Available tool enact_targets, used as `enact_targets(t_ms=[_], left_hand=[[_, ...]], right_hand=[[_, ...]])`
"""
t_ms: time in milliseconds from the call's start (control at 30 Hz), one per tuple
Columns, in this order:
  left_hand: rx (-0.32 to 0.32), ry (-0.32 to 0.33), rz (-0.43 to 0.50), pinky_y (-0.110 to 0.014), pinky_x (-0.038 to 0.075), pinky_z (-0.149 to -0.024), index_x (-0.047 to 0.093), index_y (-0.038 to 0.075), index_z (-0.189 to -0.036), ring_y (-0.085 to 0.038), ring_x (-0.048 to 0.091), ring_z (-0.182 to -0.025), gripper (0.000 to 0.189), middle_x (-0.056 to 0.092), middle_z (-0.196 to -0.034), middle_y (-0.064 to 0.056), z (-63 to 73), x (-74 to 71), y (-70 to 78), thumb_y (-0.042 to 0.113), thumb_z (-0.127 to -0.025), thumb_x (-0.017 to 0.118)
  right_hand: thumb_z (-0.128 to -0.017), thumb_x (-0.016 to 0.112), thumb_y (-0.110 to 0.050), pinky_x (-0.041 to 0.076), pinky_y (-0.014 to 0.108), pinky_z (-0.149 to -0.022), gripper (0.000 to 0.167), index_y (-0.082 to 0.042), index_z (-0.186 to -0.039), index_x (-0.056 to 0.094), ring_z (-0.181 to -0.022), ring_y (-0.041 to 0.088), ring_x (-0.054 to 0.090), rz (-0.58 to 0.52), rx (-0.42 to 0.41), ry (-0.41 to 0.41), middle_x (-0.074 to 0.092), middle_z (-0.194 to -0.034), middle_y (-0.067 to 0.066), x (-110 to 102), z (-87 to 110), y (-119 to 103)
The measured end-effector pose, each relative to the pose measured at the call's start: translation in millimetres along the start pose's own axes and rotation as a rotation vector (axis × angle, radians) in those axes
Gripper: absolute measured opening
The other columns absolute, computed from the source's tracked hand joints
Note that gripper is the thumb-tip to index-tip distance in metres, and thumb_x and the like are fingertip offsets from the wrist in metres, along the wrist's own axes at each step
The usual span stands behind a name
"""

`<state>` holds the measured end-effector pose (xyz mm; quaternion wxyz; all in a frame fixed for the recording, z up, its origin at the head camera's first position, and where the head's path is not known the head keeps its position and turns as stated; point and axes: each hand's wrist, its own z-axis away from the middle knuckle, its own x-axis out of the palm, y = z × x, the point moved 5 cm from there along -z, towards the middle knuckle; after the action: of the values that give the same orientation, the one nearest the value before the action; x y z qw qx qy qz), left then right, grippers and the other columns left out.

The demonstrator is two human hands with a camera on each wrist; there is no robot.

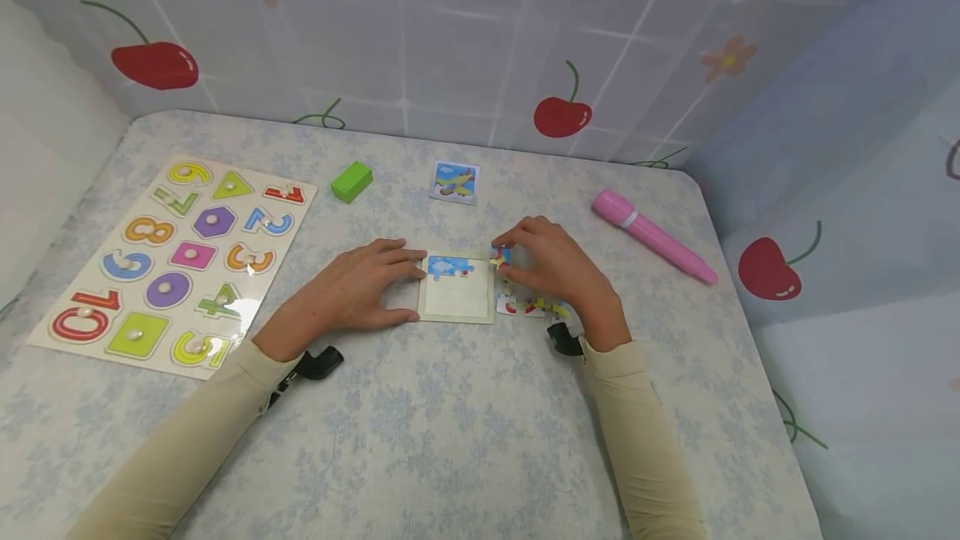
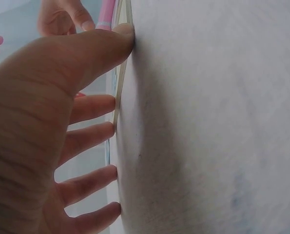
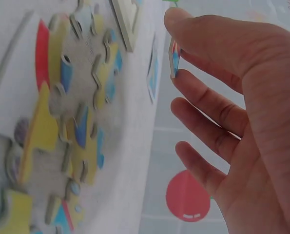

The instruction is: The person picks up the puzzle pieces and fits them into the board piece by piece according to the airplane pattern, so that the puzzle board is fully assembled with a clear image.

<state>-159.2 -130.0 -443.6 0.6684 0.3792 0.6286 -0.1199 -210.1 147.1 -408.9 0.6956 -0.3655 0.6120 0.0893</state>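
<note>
My left hand (image 1: 365, 286) rests at the left edge of a square puzzle tray (image 1: 457, 307), its fingers spread and fairly straight. Thumb and fingertips touch the tray's rim in the left wrist view. Joined blue sky pieces (image 1: 448, 267) lie along the tray's upper left part. Between thumb and fingers, my right hand (image 1: 558, 265) pinches a small jigsaw piece (image 3: 174, 57) with blue, red and yellow on it, just above the tray's right rim. Below that hand, several loose jigsaw pieces (image 3: 81, 141) lie on the table, partly hidden by it in the head view.
Behind the tray lies a small airplane picture card (image 1: 455, 182). A green block (image 1: 352, 182) sits to its left. On the far left is a number-and-shape board (image 1: 180, 261). A pink marker-like stick (image 1: 656, 237) lies at the right. A patterned curtain (image 1: 450, 40) hangs behind the table.
</note>
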Motion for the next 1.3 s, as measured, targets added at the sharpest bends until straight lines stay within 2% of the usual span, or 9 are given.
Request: enact_targets(t_ms=[533,1300], left_hand=[[-0.007,-0.006,-0.008,-0.060,0.051,-0.110,0.073,0.017,-0.139,-0.037,0.045,-0.152,0.063,0.056,-0.161,-0.003,0.1,-0.5,-0.1,0.055,-0.090,0.085],[0.007,0.007,-0.016,-0.058,0.051,-0.111,0.073,0.016,-0.138,-0.037,0.047,-0.151,0.063,0.057,-0.160,-0.004,-0.7,-0.4,-0.3,0.056,-0.089,0.085]], right_hand=[[-0.094,0.087,-0.030,0.053,0.048,-0.098,0.037,-0.014,-0.126,0.079,-0.110,0.027,0.064,0.084,-0.061,-0.018,0.071,-0.118,0.005,24,-10.6,-16],[-0.095,0.086,-0.027,0.052,0.049,-0.098,0.029,-0.013,-0.120,0.081,-0.113,0.028,0.063,0.078,-0.063,-0.023,0.071,-0.118,0.007,32,-12.8,-20]])
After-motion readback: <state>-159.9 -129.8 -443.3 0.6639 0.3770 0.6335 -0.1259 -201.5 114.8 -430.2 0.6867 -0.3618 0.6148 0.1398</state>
